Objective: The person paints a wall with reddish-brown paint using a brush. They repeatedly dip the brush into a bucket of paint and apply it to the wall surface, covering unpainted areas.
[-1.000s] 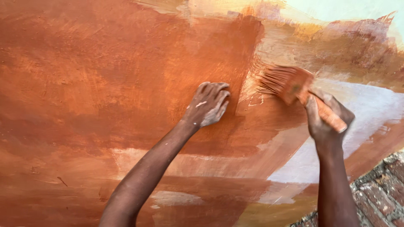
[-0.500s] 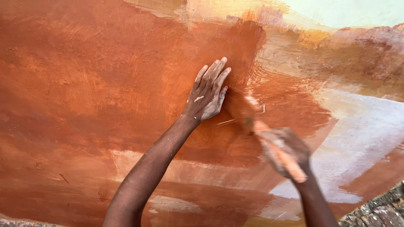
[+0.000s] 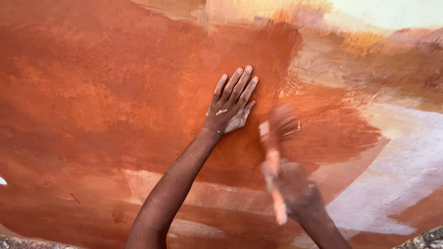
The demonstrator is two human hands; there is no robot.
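One paintbrush (image 3: 277, 138), blurred mid-stroke, has swung down from the pale upper right to just beside the left hand (image 3: 230, 106), spreading orange further across the wall (image 3: 92, 92). Right hand (image 3: 295, 193) seems clenched around its handle; the left lies flat, fingers released.

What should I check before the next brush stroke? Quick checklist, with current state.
1. Brush gripped: ok, right hand is closed around the handle.
2. Bristles on the wall: cannot tell, brush and hand are motion-blurred.
3. Left hand braced: ok, flat on the wall, fingers spread, pointing up.
4. Left hand out of the brush's way: not ok, the brush head is just right of it.
5. Coverage: not ok, a pale patch remains at lower right and a thin band under the left forearm.
6. Paint load on the bristles: cannot tell, blurred.
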